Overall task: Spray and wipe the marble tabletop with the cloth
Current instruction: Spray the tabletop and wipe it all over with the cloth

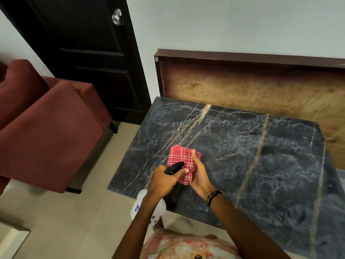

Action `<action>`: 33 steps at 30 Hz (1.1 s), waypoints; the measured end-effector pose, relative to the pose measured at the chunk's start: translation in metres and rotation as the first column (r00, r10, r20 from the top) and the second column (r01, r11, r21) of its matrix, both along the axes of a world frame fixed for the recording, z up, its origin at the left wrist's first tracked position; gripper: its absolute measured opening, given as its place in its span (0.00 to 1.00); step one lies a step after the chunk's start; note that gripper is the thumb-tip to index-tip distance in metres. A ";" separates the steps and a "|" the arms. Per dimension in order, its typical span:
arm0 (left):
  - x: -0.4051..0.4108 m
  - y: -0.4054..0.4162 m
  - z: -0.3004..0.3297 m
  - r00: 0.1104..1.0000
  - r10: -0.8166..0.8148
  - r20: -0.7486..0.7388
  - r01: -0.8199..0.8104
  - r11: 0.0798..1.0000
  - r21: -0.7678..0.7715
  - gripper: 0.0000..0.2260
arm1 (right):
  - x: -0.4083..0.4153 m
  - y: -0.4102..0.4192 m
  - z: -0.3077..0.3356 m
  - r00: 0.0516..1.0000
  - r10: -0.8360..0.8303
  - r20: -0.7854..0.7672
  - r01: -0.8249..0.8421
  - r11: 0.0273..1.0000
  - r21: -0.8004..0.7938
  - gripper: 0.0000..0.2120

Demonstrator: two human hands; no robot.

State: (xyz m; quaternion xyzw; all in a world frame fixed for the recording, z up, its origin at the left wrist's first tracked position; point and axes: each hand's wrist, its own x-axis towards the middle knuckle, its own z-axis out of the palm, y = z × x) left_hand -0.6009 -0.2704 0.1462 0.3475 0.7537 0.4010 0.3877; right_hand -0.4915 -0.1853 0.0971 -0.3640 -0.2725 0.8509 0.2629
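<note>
A folded red checked cloth (180,157) is held just above the dark marble tabletop (252,156), near its front left corner. My right hand (200,176) grips the cloth from the right side. My left hand (164,181) is wrapped around a spray bottle; its black nozzle head (174,168) points at the cloth, almost touching it. The bottle's white body (141,204) hangs below my left wrist, mostly hidden by the arm.
A dark red upholstered sofa (43,128) stands to the left across a strip of beige floor. A black door (89,53) is behind it. A brown wooden board (261,90) leans on the wall behind the table.
</note>
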 end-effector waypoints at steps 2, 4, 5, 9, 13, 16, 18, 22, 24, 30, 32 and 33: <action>-0.025 0.001 -0.002 0.999 -0.035 -0.001 0.035 0.999 -0.017 0.14 | -0.022 -0.001 0.001 1.000 -0.021 0.001 0.021 1.000 -0.018 0.24; -0.050 0.004 -0.005 0.998 -0.061 0.006 0.062 0.998 -0.020 0.13 | -0.045 0.000 0.001 0.998 -0.057 0.001 0.057 0.997 -0.043 0.25; -0.060 0.006 -0.006 0.998 -0.070 0.001 0.070 0.997 -0.015 0.13 | -0.056 0.001 0.000 0.997 -0.072 -0.001 0.072 0.996 -0.047 0.25; -0.099 0.008 -0.015 0.999 -0.039 -0.006 0.039 0.999 -0.025 0.13 | -0.095 0.000 -0.008 0.994 -0.105 -0.028 0.104 0.993 -0.054 0.25; -0.141 0.007 -0.020 0.997 -0.071 0.005 0.071 0.996 -0.046 0.15 | -0.123 -0.004 -0.022 0.991 -0.130 -0.040 0.128 0.991 -0.042 0.25; -0.168 -0.001 -0.015 0.999 0.022 0.034 -0.022 1.000 -0.011 0.17 | -0.134 -0.008 -0.024 0.994 -0.095 0.048 0.095 0.995 0.010 0.22; -0.190 -0.008 -0.009 0.985 0.145 0.091 -0.147 0.989 0.015 0.16 | -0.140 -0.011 -0.022 0.973 -0.056 0.225 0.036 0.995 0.093 0.21; -0.224 -0.025 0.003 0.962 0.236 0.138 -0.254 0.959 0.129 0.05 | -0.154 -0.021 -0.027 0.744 -0.095 0.662 -0.369 0.767 0.524 0.25; -0.235 -0.034 0.005 0.954 0.272 0.129 -0.291 0.942 0.167 0.09 | -0.164 -0.029 -0.035 0.630 -0.189 0.753 -0.653 0.395 0.646 0.22; -0.261 -0.048 0.005 0.967 0.254 0.020 -0.253 0.949 0.190 0.15 | -0.167 -0.076 -0.079 0.519 -0.371 0.770 -0.842 -0.375 0.387 0.30; -0.269 -0.054 0.000 0.970 0.243 0.005 -0.240 0.955 0.171 0.12 | -0.159 -0.082 -0.086 0.483 -0.309 0.819 -0.863 -0.325 0.387 0.35; -0.274 -0.056 -0.003 0.970 0.243 0.006 -0.240 0.957 0.161 0.08 | -0.161 -0.079 -0.086 0.495 -0.287 0.820 -0.860 -0.293 0.417 0.34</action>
